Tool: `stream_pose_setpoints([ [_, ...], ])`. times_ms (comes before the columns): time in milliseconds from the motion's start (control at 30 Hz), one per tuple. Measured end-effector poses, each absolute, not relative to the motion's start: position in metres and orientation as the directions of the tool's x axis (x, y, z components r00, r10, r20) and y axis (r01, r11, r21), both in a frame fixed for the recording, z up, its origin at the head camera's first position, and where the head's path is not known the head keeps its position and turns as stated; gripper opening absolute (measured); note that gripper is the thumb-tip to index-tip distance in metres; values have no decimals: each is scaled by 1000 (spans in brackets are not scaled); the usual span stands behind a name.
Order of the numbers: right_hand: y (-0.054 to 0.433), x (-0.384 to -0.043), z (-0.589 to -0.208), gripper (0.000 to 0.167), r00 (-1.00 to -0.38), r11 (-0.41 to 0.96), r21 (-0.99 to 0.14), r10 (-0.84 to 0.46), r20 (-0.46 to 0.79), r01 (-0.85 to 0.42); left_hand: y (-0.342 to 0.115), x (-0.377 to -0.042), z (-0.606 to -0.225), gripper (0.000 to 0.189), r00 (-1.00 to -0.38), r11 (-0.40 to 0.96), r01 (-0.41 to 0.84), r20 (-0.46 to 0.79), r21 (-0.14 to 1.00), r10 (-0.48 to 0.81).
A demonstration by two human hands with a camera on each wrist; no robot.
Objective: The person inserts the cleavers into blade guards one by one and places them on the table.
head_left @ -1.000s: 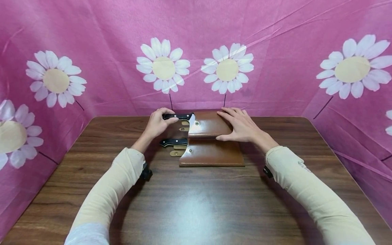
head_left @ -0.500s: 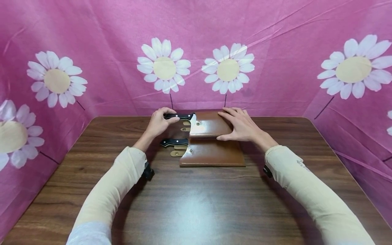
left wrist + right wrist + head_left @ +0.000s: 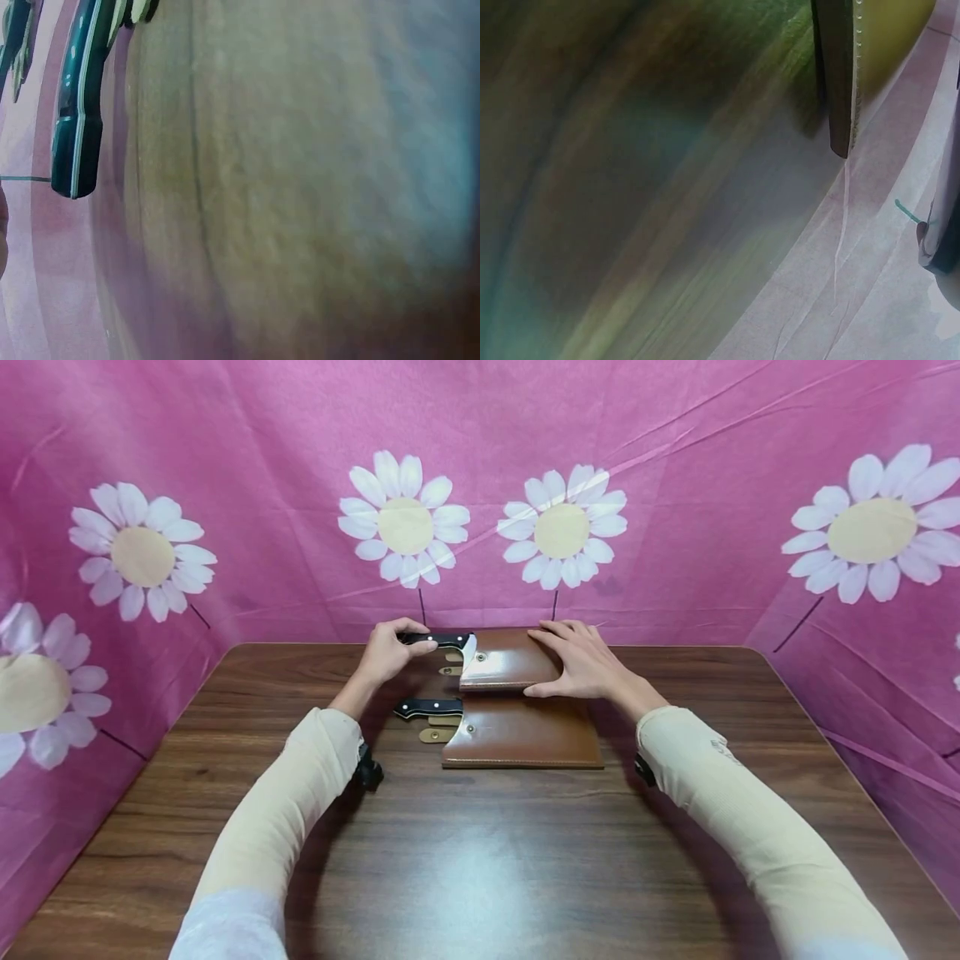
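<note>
Two cleavers in brown leather sheaths lie one behind the other near the back of the table, handles to the left. My left hand [image 3: 386, 653] pinches the black handle [image 3: 448, 641] of the far cleaver between thumb and fingers. Across the right end of the far sheath [image 3: 510, 660] my right hand [image 3: 588, 662] holds on, fingers at its back edge and thumb at its front edge. A strip of blade shows at that sheath's mouth. The near sheath [image 3: 525, 735] and its cleaver handle [image 3: 429, 708] are untouched; this handle [image 3: 76, 127] also appears in the left wrist view.
Tan snap straps [image 3: 435, 736] stick out beside the handles. The brown wooden table [image 3: 480, 860] extends toward me. A pink cloth [image 3: 480, 427] with daisies hangs close behind the table's back edge and along both sides.
The far sheath and cleaver have shifted slightly back and to the left relative to the near one, with both hands still holding them. The near cleaver has not moved.
</note>
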State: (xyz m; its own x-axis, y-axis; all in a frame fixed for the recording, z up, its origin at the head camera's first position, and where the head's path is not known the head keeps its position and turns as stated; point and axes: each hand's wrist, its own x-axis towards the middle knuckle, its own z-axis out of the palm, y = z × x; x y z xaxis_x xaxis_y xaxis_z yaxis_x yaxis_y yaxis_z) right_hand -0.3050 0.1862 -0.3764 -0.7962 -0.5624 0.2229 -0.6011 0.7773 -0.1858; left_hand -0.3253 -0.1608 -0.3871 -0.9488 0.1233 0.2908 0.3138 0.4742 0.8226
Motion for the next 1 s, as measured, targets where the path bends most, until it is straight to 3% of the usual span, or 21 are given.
stream_pose_setpoints([
  [467, 174, -322, -385, 107, -820, 802, -171, -559, 124, -572, -163, -342, -398, 32, -984, 422, 181, 167, 888, 70],
  [1000, 162, -333, -393, 107, -848, 831, -215, -530, -20, -514, -166, -355, -407, 30, -992, 479, 125, 99, 869, 80],
])
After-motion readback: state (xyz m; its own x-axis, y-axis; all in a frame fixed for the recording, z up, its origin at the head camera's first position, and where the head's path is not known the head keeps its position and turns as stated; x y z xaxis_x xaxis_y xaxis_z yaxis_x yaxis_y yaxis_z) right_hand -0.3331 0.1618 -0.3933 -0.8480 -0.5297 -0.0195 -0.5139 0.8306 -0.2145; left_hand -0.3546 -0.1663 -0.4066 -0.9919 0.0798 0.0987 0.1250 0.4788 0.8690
